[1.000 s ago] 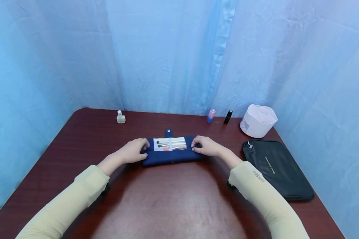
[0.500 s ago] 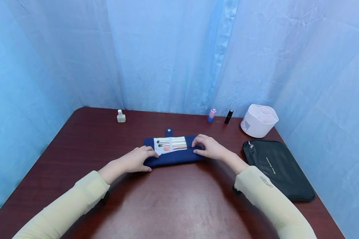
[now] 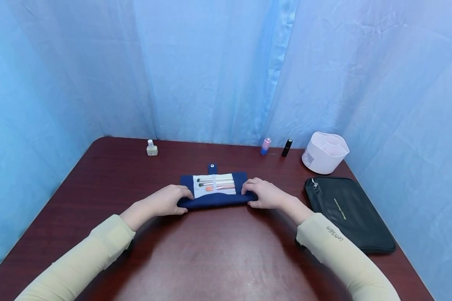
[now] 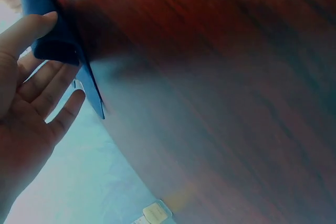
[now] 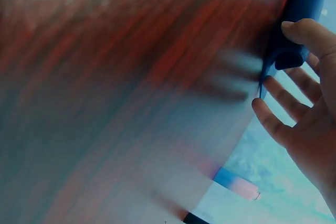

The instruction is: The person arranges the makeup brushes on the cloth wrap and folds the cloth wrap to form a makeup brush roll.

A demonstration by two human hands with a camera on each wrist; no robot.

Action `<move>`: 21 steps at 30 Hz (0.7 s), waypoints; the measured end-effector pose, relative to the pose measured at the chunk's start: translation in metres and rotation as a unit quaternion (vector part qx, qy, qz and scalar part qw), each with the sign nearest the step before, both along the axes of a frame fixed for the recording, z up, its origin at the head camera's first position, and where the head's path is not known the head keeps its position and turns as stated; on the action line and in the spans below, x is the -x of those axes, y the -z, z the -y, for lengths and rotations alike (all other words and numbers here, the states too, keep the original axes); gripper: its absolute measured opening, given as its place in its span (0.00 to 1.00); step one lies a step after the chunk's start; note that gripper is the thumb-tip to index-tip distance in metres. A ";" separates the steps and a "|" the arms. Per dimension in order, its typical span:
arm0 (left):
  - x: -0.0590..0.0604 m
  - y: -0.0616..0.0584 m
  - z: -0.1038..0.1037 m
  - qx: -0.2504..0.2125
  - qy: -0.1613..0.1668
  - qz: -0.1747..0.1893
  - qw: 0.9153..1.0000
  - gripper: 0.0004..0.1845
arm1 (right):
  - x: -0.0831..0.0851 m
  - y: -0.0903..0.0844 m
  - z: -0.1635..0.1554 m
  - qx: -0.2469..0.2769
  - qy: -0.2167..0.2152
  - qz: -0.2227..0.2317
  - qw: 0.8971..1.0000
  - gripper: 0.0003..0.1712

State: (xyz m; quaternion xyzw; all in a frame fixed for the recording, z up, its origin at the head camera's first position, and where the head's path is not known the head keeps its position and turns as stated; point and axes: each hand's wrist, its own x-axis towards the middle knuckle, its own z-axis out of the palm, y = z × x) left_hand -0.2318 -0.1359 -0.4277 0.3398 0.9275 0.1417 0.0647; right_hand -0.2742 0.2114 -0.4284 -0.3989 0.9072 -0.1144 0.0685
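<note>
A navy makeup brush roll [image 3: 212, 201] lies on the table, its near edge curled over into a roll. Several slim makeup brushes [image 3: 222, 184] show in its white middle, crossed by a pale band. From the far side a snap tab [image 3: 212, 168] sticks out. My left hand [image 3: 170, 200] grips the left end of the curled edge; in the left wrist view its thumb [image 4: 39, 27] lies on the blue cloth with fingers beyond. The right end is held by my right hand [image 3: 266, 194], whose thumb [image 5: 302, 30] presses the cloth in the right wrist view.
Along the back stand a nail polish bottle [image 3: 152, 149], a pink-and-blue tube [image 3: 265, 146] and a black tube [image 3: 287, 148]. At right are a white divided organizer [image 3: 320, 156] and a black zip case [image 3: 355, 217]. Blue curtains [image 3: 211, 75] enclose the dark red table [image 3: 211, 251].
My left hand has come nearer, from the cloth's left side to its near edge. My right hand has also shifted down onto that edge, which is now curled more over.
</note>
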 end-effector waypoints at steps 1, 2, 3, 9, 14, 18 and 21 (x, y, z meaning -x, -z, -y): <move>0.000 0.000 0.000 -0.002 -0.001 0.002 1.000 0.17 | -0.001 0.000 0.000 0.002 0.000 -0.001 1.000 0.14; 0.000 0.000 0.001 -0.006 -0.001 0.004 1.000 0.16 | -0.002 -0.001 0.000 0.005 -0.001 0.000 1.000 0.13; -0.001 -0.001 0.001 -0.011 0.001 0.007 1.000 0.15 | -0.003 -0.002 -0.001 0.007 0.000 0.005 1.000 0.13; -0.006 -0.004 0.004 -0.040 0.020 0.041 0.998 0.12 | -0.013 -0.003 -0.007 0.030 0.000 0.067 0.997 0.10; -0.007 -0.005 0.007 -0.076 0.035 0.075 0.994 0.06 | -0.017 -0.009 -0.012 0.045 0.004 0.095 0.994 0.11; 0.001 -0.003 0.010 -0.107 0.025 0.091 0.990 0.02 | -0.013 -0.012 -0.013 0.052 0.005 0.080 0.995 0.15; 0.008 -0.002 0.010 -0.128 -0.001 0.105 0.986 0.02 | -0.007 -0.010 -0.013 0.057 0.014 0.062 0.996 0.15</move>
